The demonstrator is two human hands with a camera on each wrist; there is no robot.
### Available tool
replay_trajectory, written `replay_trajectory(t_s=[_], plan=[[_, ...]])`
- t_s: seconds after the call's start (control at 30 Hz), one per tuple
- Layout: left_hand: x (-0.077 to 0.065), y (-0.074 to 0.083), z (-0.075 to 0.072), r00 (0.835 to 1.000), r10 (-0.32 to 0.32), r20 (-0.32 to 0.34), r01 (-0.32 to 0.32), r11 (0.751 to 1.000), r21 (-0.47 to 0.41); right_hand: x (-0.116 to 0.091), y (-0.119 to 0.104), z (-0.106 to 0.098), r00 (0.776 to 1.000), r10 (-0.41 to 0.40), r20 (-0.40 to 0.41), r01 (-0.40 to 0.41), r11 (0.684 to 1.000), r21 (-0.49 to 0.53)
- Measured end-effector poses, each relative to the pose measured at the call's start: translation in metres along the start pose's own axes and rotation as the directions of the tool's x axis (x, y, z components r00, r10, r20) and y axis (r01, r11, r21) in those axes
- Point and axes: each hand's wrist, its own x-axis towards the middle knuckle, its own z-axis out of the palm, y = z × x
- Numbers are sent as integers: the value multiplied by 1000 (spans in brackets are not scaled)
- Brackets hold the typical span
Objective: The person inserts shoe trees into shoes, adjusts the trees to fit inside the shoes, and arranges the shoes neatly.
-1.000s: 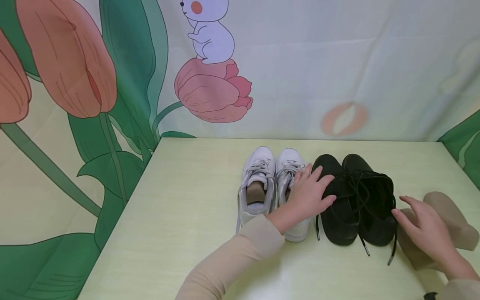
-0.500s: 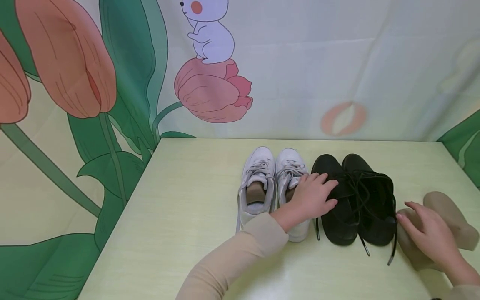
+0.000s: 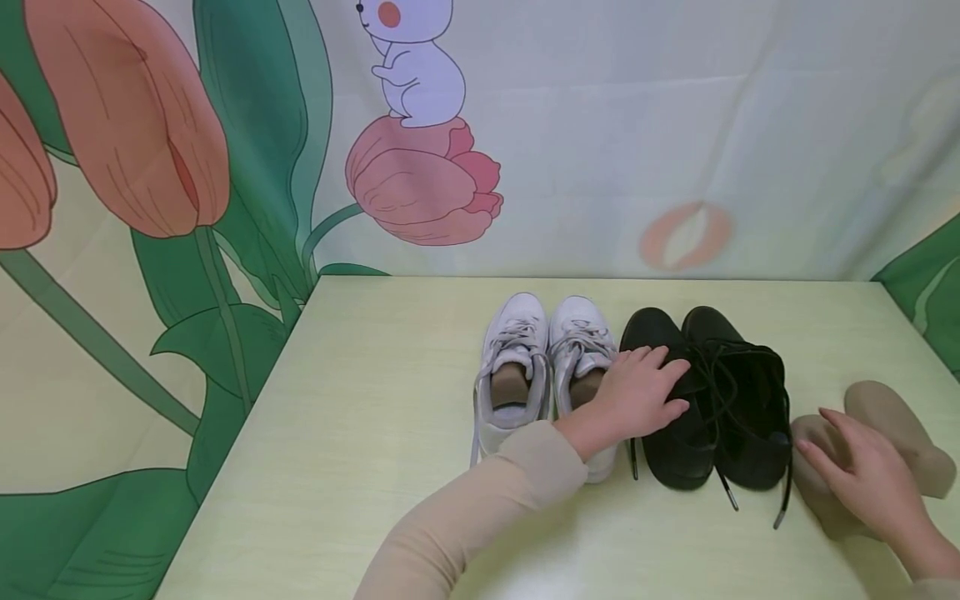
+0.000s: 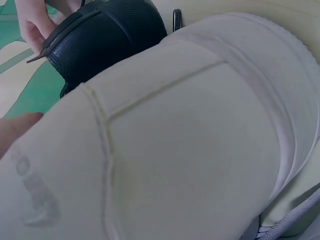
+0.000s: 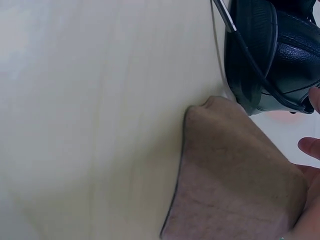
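My left hand (image 3: 636,393) hovers with spread fingers between the right white sneaker (image 3: 577,329) and the left black shoe (image 3: 678,454), overlapping both in the head view. The white sneaker's side fills the left wrist view. My right hand (image 3: 870,473) is held with parted thumb and fingers over the nearer brown shoe-shaped insert (image 3: 813,496), just right of the right black shoe (image 3: 757,458). In the right wrist view this insert (image 5: 235,170) shows a smooth matte surface, with the fingertips (image 5: 310,146) beside it. Both hands hold nothing visible.
The left white sneaker (image 3: 513,333) stands beside its mate, with a brown insert (image 3: 510,385) inside. A second loose brown insert (image 3: 892,417) lies at the far right. Black laces hang onto the pale table (image 3: 360,417). A printed cloth (image 3: 570,150) rises behind it.
My left hand has shifted right, from over the white sneaker toward the left black shoe. The right hand has drawn slightly right, away from the right black shoe. The shoes have stayed put.
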Motion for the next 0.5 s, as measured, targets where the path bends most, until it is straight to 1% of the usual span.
replay_trajectory(t_s=[0.17, 0.3, 0.5], plan=[[3, 1, 3, 1000, 11, 16, -11, 1000, 3, -3, 2, 1, 1000, -5, -15, 5, 1000, -3], [6, 2, 6, 999, 19, 31, -19, 1000, 8, -5, 4, 2, 1000, 10, -10, -11, 1000, -21], [10, 3, 7, 999, 42, 31, -42, 999, 6, -9, 7, 3, 1000, 29, -11, -30, 999, -21]])
